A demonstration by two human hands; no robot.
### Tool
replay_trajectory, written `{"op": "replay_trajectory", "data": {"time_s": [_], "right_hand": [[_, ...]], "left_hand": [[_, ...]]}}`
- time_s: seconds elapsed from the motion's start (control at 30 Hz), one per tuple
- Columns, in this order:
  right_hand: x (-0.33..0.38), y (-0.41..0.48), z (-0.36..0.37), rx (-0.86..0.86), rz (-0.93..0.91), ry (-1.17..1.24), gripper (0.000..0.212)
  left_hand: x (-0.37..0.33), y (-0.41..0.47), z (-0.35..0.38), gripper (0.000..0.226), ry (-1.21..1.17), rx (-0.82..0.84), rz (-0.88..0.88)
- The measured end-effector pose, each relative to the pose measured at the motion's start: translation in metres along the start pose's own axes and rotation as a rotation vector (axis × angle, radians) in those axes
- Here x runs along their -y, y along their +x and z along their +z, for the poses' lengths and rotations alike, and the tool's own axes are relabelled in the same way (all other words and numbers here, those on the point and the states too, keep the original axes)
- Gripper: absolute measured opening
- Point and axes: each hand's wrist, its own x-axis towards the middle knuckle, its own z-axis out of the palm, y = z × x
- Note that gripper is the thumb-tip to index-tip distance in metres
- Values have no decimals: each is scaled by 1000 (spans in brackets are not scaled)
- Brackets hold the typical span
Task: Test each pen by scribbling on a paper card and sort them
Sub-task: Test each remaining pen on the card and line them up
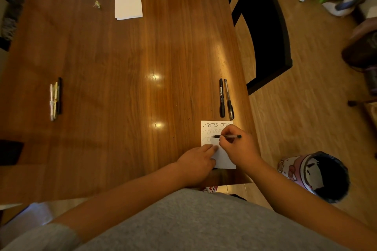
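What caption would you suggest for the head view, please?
Right hand scribbles loops with a pen on a card steadied by the left hand; two more pens lie beyond.

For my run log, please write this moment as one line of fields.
step: scribble test; right hand: grips black pen, tip on paper card; left hand: presses card; beyond card: two pens; far left: pen group

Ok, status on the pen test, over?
Right hand grips pen, tip on card. Left hand pins card. Beyond card, two pens; more pens far left. Nothing blocking.
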Motion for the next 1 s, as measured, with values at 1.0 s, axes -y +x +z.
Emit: {"op": "replay_trajectory", "data": {"time_s": [1.0], "right_hand": [[-14,-5,-7,-53,12,56,19]], "left_hand": [[-8,15,2,41,88,44,54]]}}
